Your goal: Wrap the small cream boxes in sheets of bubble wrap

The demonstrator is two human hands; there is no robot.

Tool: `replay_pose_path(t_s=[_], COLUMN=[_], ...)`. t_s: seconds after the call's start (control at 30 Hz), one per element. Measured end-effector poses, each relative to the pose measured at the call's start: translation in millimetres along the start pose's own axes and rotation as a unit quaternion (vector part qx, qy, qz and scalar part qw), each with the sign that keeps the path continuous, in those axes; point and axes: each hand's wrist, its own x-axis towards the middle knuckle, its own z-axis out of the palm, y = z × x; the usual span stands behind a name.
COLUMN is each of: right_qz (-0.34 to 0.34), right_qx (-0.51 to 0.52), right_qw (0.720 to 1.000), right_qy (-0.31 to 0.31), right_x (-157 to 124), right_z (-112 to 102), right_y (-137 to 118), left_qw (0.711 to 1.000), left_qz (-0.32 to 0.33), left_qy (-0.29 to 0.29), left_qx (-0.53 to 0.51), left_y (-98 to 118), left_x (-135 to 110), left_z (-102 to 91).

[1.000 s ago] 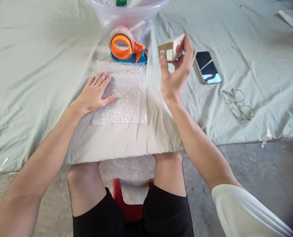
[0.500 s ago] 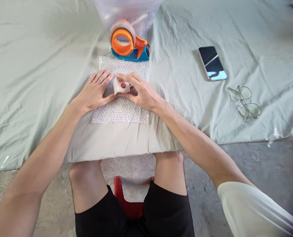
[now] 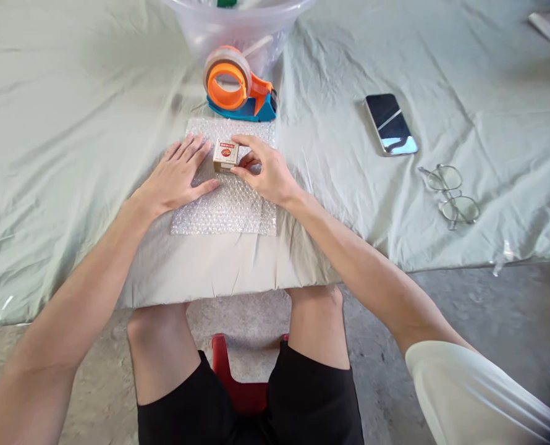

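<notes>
A: Counts?
B: 1 left hand (image 3: 175,176), 1 right hand (image 3: 266,174), 1 box (image 3: 225,154), 1 bubble wrap (image 3: 238,207).
A: Rest?
B: 12 o'clock: 1 tape dispenser (image 3: 235,83), 1 tub (image 3: 196,34). 2 o'clock: 1 phone (image 3: 390,123), 1 glasses (image 3: 448,194).

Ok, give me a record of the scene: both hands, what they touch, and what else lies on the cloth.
left hand: flat, palm down on the bubble wrap
right hand: fingers pinching the small box
small box: stands on the bubble wrap, between the hands
bubble wrap: spread on the cloth
tape dispenser: just beyond the wrap
tub: clear, behind the dispenser
phone: right of the hands, screen up
glasses: nearer than the phone
</notes>
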Motion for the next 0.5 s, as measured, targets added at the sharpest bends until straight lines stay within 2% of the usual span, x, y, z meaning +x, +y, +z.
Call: replay_pose_path(t_s=[0.07,0.17,0.23,0.5], right_qz=[0.001,-0.015,-0.034,-0.061], right_qx=[-0.008,-0.021,-0.021,-0.016], right_qw=[1.000,1.000,0.999,0.998], right_qy=[-0.005,-0.009,-0.009,-0.011], right_x=[1,3,3,1], right_z=[0,-1,-2,-9], right_y=[2,3,3,-1], left_qw=[0.999,0.985,0.975,0.979], left_qz=[-0.015,-0.056,-0.083,-0.079], left_qy=[0.037,0.149,0.193,0.190], left_qx=[-0.026,-0.067,-0.073,-0.017], left_y=[1,-3,-7,-13], left_x=[0,2,3,4], left_z=[-1.6,-2.7,-2.2,0.4])
